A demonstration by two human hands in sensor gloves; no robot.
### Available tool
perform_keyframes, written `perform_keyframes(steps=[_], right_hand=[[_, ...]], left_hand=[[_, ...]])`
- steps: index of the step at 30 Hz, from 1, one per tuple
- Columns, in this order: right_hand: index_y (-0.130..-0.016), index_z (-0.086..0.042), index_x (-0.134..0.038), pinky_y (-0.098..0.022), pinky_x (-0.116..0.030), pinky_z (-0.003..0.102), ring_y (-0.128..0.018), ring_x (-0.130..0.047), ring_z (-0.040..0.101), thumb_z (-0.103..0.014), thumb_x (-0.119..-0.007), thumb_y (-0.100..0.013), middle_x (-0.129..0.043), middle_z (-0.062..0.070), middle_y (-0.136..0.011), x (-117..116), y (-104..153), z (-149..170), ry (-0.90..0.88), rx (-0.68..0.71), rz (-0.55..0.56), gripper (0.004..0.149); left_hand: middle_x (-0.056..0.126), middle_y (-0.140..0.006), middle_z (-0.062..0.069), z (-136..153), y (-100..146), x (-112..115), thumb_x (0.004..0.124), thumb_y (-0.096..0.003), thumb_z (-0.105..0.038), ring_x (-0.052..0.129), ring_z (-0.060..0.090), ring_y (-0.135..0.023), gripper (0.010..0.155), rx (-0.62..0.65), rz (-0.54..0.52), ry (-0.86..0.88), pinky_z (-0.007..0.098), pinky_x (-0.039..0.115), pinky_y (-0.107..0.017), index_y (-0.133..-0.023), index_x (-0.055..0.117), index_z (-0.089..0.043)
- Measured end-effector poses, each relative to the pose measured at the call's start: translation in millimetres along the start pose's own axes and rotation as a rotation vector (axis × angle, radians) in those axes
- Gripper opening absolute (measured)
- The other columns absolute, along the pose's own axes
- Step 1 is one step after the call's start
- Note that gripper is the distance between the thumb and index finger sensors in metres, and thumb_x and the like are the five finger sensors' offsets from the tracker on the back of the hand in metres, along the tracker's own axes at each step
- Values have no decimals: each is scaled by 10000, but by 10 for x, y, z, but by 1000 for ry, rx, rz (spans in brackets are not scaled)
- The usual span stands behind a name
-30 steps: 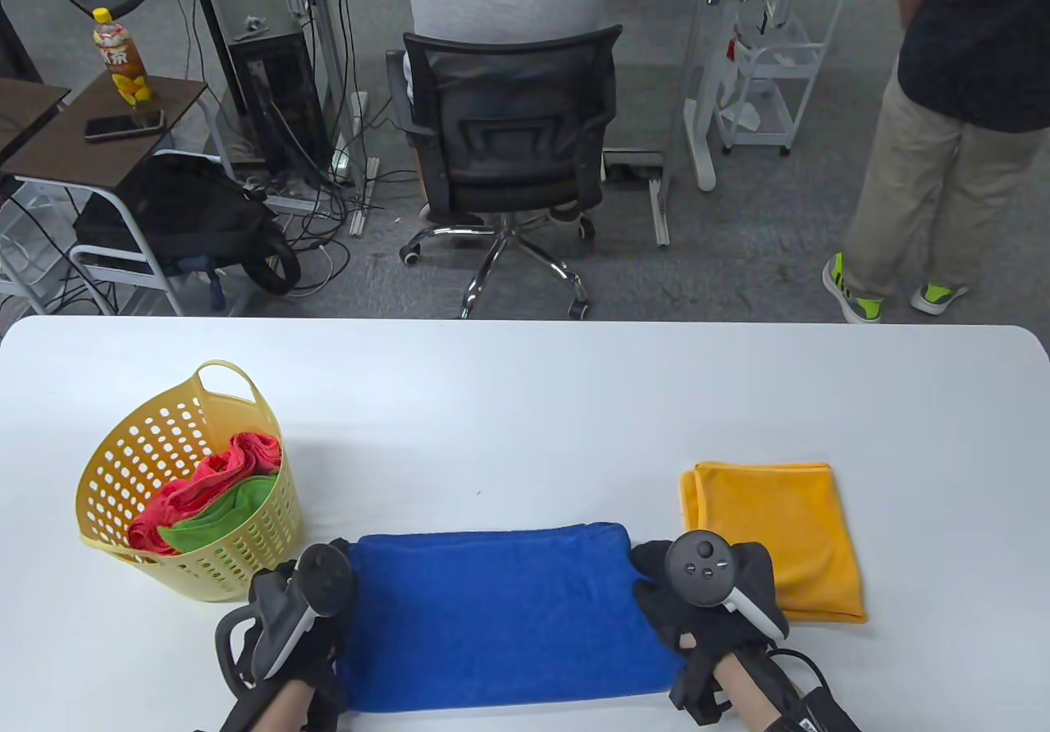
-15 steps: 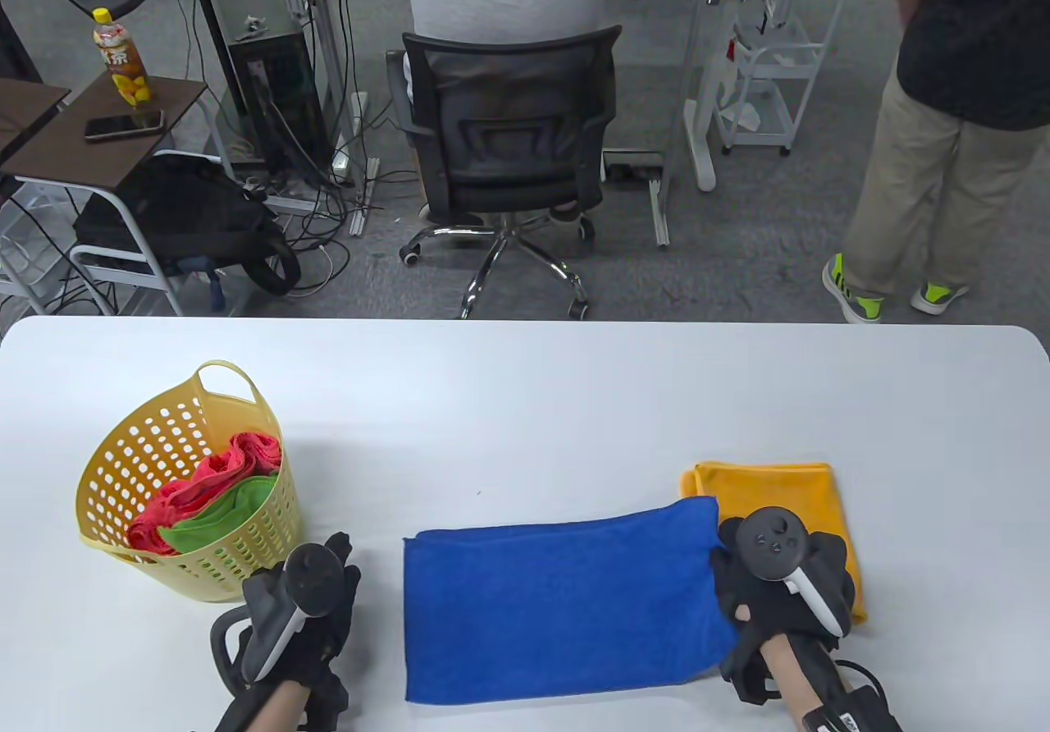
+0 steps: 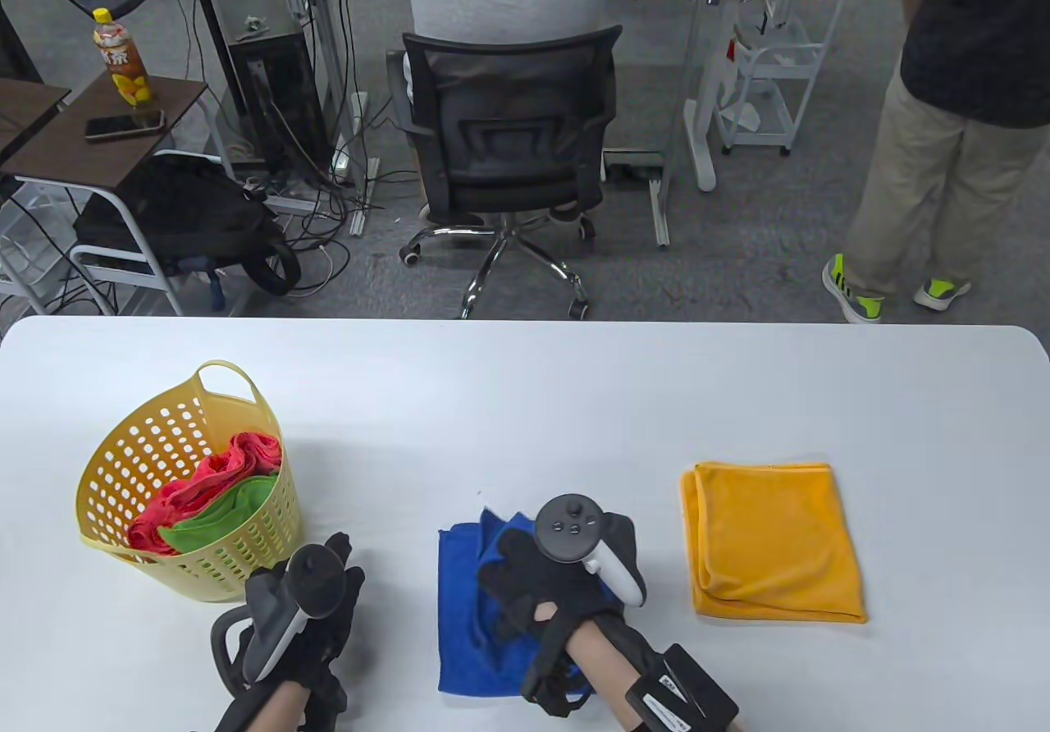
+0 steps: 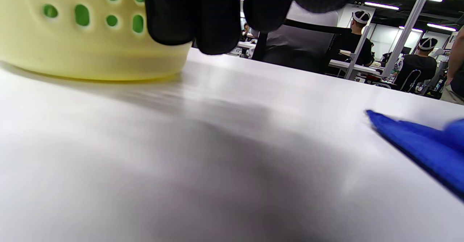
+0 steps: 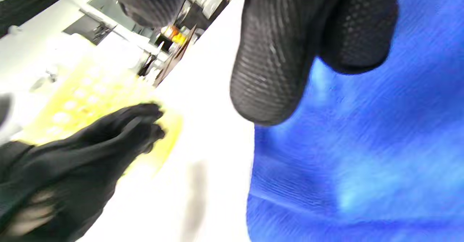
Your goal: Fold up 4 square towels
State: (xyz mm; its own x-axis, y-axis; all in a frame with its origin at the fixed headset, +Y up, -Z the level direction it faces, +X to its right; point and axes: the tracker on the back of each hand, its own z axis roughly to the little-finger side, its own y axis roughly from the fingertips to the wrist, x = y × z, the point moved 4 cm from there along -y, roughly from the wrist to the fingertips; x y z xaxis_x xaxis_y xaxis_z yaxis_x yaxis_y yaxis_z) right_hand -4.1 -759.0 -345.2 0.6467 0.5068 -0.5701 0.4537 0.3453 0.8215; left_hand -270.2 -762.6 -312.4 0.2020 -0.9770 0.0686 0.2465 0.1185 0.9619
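**Right hand on the blue towel, second fold nearly laid**

My right hand [image 3: 545,580] lies on top of the blue towel [image 3: 463,629], which sits at the near middle of the table [image 3: 574,387], at about 6 o'clock from the table's centre. The fingers [image 5: 270,64] are stretched out flat toward 10 o'clock. From the right wrist view they hang right at the cloth, but I cannot tell whether they pinch an edge or only press down. The top layer looks rumpled at its far edge, with a corner poking out at 12 o'clock.

My left hand [image 3: 308,601] rests apart from the towel at its 9 o'clock, just beside the yellow basket [image 3: 107,478]; it holds nothing, fingers [image 4: 214,17] loosely extended.

What the next move turns on, as I judge it: the towel now runs with its longer axis near to far, and its loose left edge lies directly ahead of my right fingertips, between the two hands. The right hand is already on the cloth, so it is the one to smooth the fold flat. The orange towel [image 3: 775,539], already folded, lies at 3 o'clock. Red and green towels [image 3: 217,494] wait in the basket.
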Motion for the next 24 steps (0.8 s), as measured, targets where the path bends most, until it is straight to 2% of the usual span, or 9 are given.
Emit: perform_keyframes(steps=[2,4,8,10,14,17,19,21,24], right_hand=[[-1080,43,-433,-478,-840,575,-520,-1077,321,-407,-722,-542,-743,359,-950,47,31,-20,-26,22,-17,759],[-1080,40,-454,-482,-833,578,-517,-1075,319,-406,-711,-548,-759,353,-945,277,127,23,-38,27,31,741],[-1037,45,-604,-457,-831,571,-425,-1061,272,-389,-719,-553,-853,341,-854,919,396,427,38,-146,328,661],[-1009,44,-661,-463,-791,573,-378,-1000,248,-380,-737,-551,-863,343,-811,1032,455,682,153,-277,383,628],[-895,24,-818,-502,-714,595,-418,-896,226,-389,-767,-541,-819,330,-795,883,378,1008,429,-475,311,547],[-891,55,-795,-531,-662,622,-480,-850,236,-412,-839,-501,-771,330,-813,618,202,1072,563,-521,236,610],[-855,64,-807,-529,-666,615,-471,-842,212,-352,-850,-483,-776,329,-771,556,147,983,639,-478,296,559],[-836,41,-825,-547,-649,619,-471,-837,207,-255,-849,-494,-784,313,-766,484,102,947,600,-452,283,453],[-811,-32,-852,-575,-632,640,-533,-857,227,-266,-853,-488,-802,276,-801,489,125,927,598,-377,321,399]], left_hand=[[792,-1088,-38,-1,3,-2,670,-508,-554,772,279,-1046,581,0,1,2,545,485,-861,-1068,663,-399],[792,-1088,-39,-5,-1,3,670,-508,-554,773,277,-1046,581,4,4,-2,545,485,-861,-1068,663,-401],[787,-1092,-43,-26,-10,12,667,-509,-556,767,274,-1052,580,10,9,-19,544,481,-864,-1069,659,-405],[783,-1095,-45,-37,-12,17,666,-513,-547,766,273,-1054,572,13,11,-28,546,479,-865,-1067,661,-408],[781,-1097,-46,-51,-8,25,665,-513,-548,761,271,-1059,572,20,12,-35,547,476,-867,-1069,657,-412],[783,-1096,-47,-54,-2,32,666,-513,-545,762,271,-1058,569,22,8,-43,547,476,-866,-1067,661,-411],[784,-1095,-46,-54,2,32,666,-513,-543,764,273,-1056,567,21,4,-49,548,476,-866,-1065,664,-412],[783,-1096,-45,-53,5,28,667,-513,-543,764,272,-1057,567,19,1,-54,549,476,-866,-1064,665,-411],[783,-1096,-46,-50,10,17,667,-513,-542,763,273,-1057,568,18,-5,-51,550,475,-866,-1065,663,-410]])
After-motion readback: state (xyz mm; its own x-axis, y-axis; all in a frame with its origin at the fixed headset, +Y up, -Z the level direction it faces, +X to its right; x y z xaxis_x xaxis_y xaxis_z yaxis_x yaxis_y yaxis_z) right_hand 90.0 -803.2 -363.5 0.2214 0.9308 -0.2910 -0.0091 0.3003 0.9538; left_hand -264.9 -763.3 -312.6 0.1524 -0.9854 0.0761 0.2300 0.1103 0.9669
